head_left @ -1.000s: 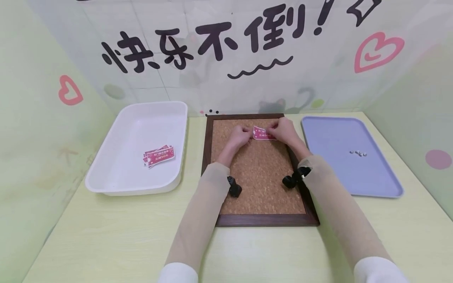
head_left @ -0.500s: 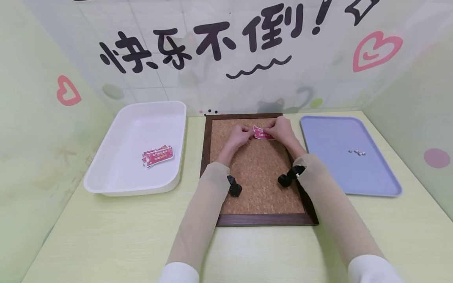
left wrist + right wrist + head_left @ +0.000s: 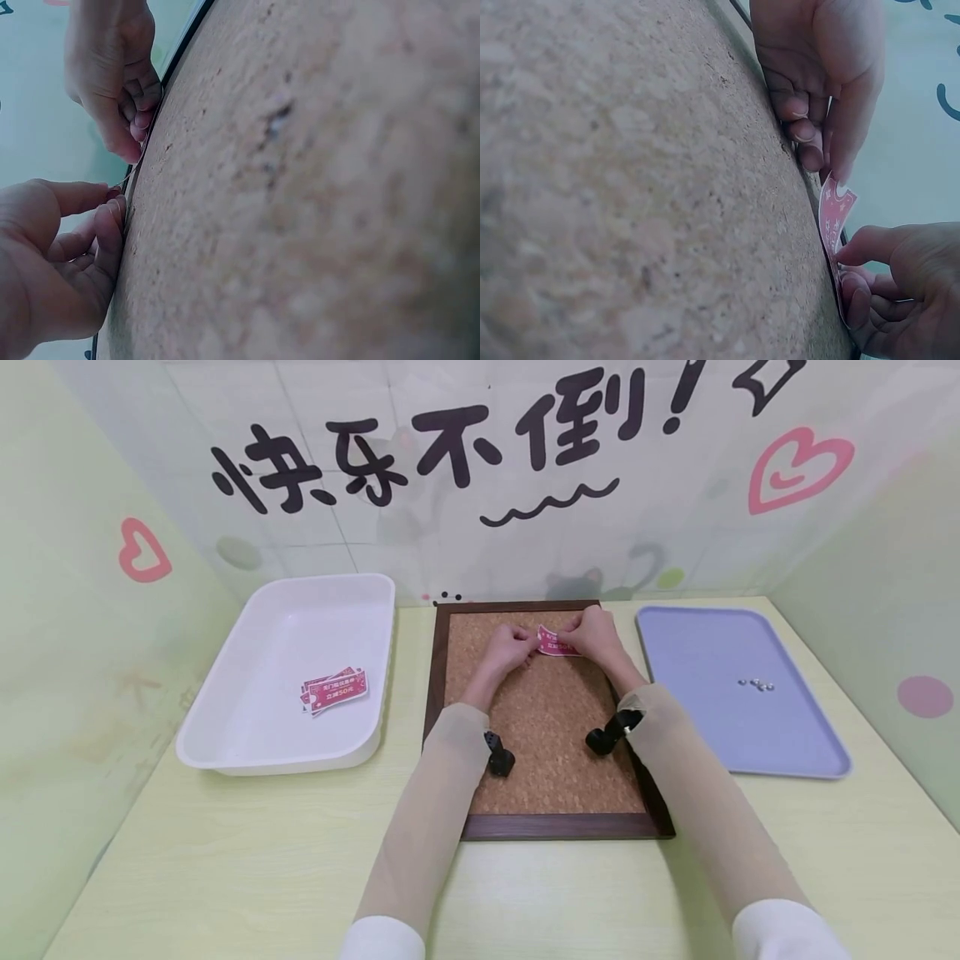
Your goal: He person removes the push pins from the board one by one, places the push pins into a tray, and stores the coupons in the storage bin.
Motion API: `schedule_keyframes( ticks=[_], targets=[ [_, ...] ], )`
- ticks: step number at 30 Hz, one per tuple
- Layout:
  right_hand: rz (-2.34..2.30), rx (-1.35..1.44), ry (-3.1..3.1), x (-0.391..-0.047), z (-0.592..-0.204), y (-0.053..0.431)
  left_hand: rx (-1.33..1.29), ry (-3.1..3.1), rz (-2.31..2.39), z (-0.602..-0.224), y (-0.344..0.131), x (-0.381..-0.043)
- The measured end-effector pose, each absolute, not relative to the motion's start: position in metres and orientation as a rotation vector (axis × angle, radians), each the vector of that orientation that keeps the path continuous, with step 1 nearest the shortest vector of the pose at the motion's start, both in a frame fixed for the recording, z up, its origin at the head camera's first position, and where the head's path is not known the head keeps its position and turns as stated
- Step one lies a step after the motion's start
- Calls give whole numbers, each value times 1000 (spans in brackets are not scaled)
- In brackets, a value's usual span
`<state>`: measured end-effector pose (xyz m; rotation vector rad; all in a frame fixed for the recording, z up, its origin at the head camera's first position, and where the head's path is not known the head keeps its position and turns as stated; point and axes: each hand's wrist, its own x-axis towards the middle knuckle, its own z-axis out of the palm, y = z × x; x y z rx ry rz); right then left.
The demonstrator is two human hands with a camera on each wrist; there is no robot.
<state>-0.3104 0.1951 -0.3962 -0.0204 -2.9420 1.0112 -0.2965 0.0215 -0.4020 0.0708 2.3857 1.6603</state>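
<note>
A pink paper coupon (image 3: 558, 643) with white lettering lies at the upper part of the framed cork board (image 3: 558, 727). My left hand (image 3: 510, 649) pinches its left end between thumb and forefinger. The right hand (image 3: 596, 633) grips it from the other side, its fingers covering the right part. In the right wrist view the coupon (image 3: 832, 217) bends, its left end curling up from the cork by the left thumb. Both hands, the left (image 3: 67, 251) and the right (image 3: 112, 67), stay close over the cork in the left wrist view.
Left of the board stands a white plastic bin (image 3: 288, 610) holding several pink coupons (image 3: 337, 688). A lavender tray (image 3: 705, 652) with several small silvery pieces (image 3: 757, 684) lies to the right. Behind the board rises a printed wall (image 3: 420, 552).
The right hand has shifted slightly left along the coupon, and the coupon's left end now bends up more. The left hand has hardly moved.
</note>
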Motion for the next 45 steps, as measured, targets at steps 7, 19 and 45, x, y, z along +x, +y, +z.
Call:
schedule_keyframes(
  ticks=[7,19,45],
  targets=[
    [981,-16,-2936,-312,-400,195,-6,2400,1655,-402,24,-296],
    [970,-11,-2913,-309,-400,195,-54,2385,1606,-401,24,-301],
    [1036,-18,-2864,-307,-402,198,-116,2411,1571,-403,27,-301]
  ],
)
